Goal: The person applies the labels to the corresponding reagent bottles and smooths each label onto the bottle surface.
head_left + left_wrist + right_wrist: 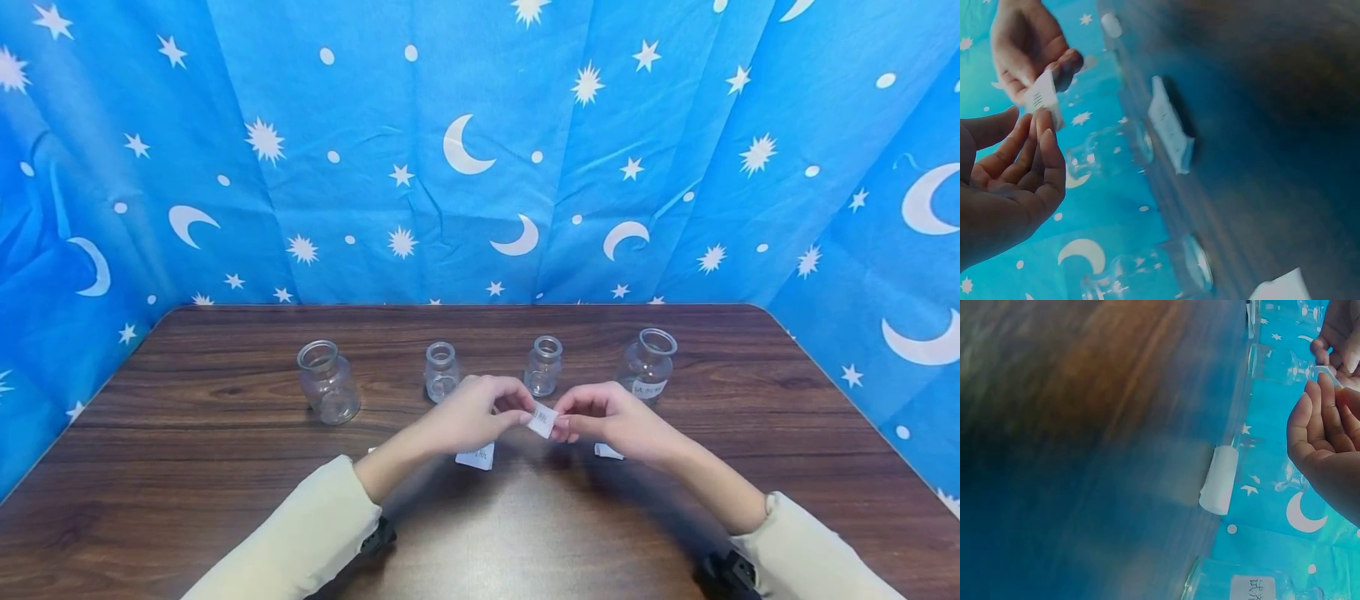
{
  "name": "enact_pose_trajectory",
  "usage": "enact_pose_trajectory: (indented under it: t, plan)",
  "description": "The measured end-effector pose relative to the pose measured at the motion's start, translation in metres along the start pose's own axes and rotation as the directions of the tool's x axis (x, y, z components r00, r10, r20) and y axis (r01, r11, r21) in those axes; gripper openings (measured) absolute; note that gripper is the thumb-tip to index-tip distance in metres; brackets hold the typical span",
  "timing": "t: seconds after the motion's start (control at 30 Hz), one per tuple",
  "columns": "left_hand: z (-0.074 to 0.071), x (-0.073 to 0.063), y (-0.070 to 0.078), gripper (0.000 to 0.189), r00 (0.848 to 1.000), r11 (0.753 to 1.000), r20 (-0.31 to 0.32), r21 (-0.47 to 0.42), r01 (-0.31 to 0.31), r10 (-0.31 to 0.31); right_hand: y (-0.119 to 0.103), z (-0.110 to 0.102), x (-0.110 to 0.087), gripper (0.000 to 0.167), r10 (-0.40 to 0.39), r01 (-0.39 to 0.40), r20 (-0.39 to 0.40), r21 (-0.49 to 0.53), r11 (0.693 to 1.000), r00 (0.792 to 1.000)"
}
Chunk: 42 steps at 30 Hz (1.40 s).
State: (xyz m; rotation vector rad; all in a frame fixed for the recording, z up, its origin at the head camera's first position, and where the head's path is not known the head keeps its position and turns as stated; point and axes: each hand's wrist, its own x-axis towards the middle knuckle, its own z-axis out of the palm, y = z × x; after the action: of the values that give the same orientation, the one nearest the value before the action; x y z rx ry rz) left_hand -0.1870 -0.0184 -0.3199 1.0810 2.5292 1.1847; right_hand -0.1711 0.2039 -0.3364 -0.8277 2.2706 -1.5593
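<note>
Between my two hands is a small white paper label [542, 420] with dark handwriting on it, held up over the middle of the table. My left hand [477, 414] pinches its left edge. At the opposite edge, my right hand [618, 421] grips it between thumb and fingers. In the left wrist view the label [1042, 94] stands tilted between the fingertips of both hands. Below my left hand lies a written paper stack [475, 457], partly hidden by the wrist. Another folded white paper [608, 451] lies under my right hand.
A large glass jar [330, 383] stands at the left. Two smaller jars, one left of centre [442, 371] and one right [543, 367], stand behind my hands. At the right is a larger jar [651, 360] bearing a written label. A blue curtain [360, 125] backs the table [187, 467].
</note>
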Motion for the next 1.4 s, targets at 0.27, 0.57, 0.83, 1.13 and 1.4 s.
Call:
enact_pose_trajectory:
  t: [0.27,0.57,0.83,1.13,1.4]
  plan:
    - [0.011,0.001,-0.001,0.007,1.000,1.000,0.026,0.001,0.011,-0.011,0.002,0.006,0.004,0.012,-0.075,0.074,0.041,0.027,0.997,0.996]
    - [0.012,0.001,-0.002,0.004,1.000,1.000,0.004,0.010,0.025,-0.025,0.002,0.011,0.006,0.012,-0.079,0.077,0.054,0.028,0.997,0.995]
    - [0.013,0.001,-0.004,0.007,1.000,0.999,0.011,0.031,-0.018,0.017,0.003,0.009,0.005,0.012,-0.043,0.043,0.049,0.004,0.999,0.998]
    - [0.012,-0.002,-0.008,0.009,0.999,0.998,-0.005,0.054,-0.038,0.038,0.003,0.007,0.002,0.008,-0.036,0.033,-0.024,-0.104,0.994,0.999]
    - [0.003,-0.006,-0.013,0.009,0.998,0.999,-0.039,0.029,-0.047,0.048,0.002,-0.002,-0.003,0.009,-0.035,0.028,-0.067,-0.097,0.995,0.997]
